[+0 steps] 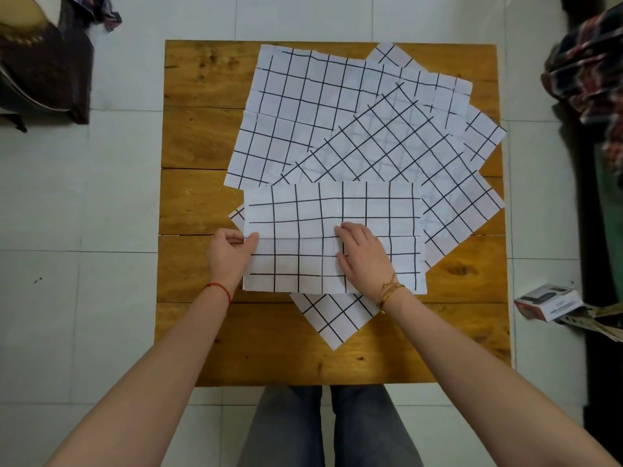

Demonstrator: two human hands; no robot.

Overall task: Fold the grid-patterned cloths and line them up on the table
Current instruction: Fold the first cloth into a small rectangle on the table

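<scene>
I see my left hand (229, 254) pinching the left edge of the top grid cloth (364, 210), thumb on top, fingers (232, 238) curled under. My right hand (362, 257) lies flat on the cloth's middle, fingers straight and a little apart. This cloth lies right under both hands on the wooden worktop (199, 136). More grid cloths (303, 106) are spread beyond my fingers.
</scene>
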